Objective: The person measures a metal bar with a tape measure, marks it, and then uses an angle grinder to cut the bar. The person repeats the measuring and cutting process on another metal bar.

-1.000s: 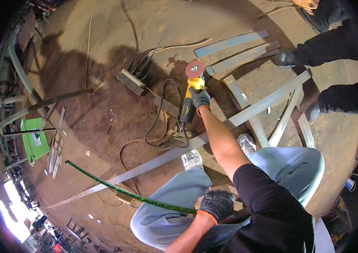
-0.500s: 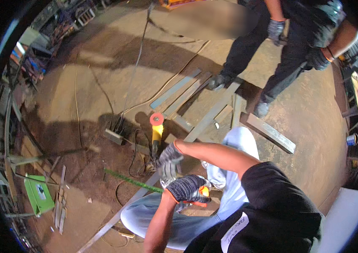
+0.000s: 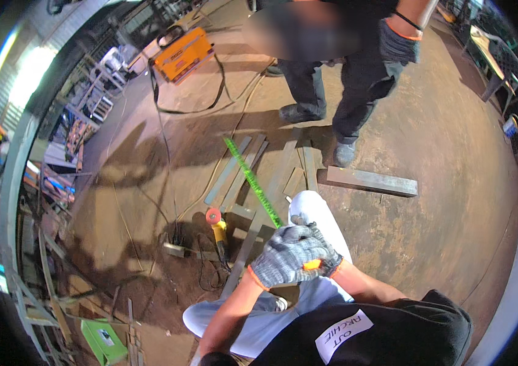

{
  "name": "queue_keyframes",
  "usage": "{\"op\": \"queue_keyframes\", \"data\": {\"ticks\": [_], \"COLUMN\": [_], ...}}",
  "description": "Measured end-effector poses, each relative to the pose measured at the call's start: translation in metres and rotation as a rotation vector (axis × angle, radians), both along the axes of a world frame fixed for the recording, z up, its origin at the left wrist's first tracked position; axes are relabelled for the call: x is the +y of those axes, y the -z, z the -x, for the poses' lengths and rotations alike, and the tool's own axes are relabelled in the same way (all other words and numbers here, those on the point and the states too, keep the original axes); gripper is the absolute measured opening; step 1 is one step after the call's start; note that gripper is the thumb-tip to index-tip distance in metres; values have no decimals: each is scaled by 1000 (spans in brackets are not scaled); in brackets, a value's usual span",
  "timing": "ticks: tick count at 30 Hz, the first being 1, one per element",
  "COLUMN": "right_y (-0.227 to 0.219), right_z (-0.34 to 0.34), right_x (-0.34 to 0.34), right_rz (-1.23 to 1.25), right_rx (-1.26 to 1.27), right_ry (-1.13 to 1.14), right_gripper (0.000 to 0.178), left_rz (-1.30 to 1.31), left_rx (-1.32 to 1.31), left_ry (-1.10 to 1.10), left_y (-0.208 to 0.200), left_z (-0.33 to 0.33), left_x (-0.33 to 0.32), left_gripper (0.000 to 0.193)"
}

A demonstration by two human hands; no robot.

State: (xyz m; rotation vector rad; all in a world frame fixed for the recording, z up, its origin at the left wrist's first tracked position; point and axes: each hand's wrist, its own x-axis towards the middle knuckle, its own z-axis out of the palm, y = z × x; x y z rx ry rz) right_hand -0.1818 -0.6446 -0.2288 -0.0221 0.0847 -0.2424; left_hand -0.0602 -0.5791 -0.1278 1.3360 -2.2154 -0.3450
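In front of my lap, my left hand [image 3: 284, 255], in a grey knit glove, is closed around the case of a tape measure [image 3: 312, 265]. Only an orange-yellow bit of the case shows between the gloves. My right hand [image 3: 330, 257], gloved too, wraps it from the other side, its fingers partly hidden. The green tape blade [image 3: 251, 180] sticks out from the hands toward the far left, above flat metal bars [image 3: 230, 172]. A long flat metal bar [image 3: 242, 261] passes beneath my hands, by my bent legs.
A yellow angle grinder [image 3: 219, 235] with a red disc lies left of my hands. Another person [image 3: 366, 91] stands beyond the bars, near a thick metal beam [image 3: 372, 182]. An orange machine [image 3: 183, 55] with cables is at far left; a green box [image 3: 103, 343] is near left.
My right hand has left the grinder area and joined my left on the tape measure. The blade has swung from pointing left to far left. My view has tilted up, showing the orange machine.
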Motion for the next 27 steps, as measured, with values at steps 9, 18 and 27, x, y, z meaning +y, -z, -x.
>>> {"op": "queue_keyframes", "data": {"ticks": [9, 18, 27], "right_y": [130, 158, 211], "right_z": [-118, -168, -185], "right_x": [-16, -18, 17], "right_rz": [777, 283, 1073], "right_rx": [797, 774, 989], "right_ry": [488, 336, 374], "right_gripper": [50, 45, 35], "left_rz": [-293, -529, -523], "left_rx": [235, 45, 69], "left_ry": [-880, -977, -1076], "left_y": [60, 120, 190], "left_z": [-22, -87, -122], "left_x": [-2, -25, 16], "left_gripper": [73, 71, 72]}}
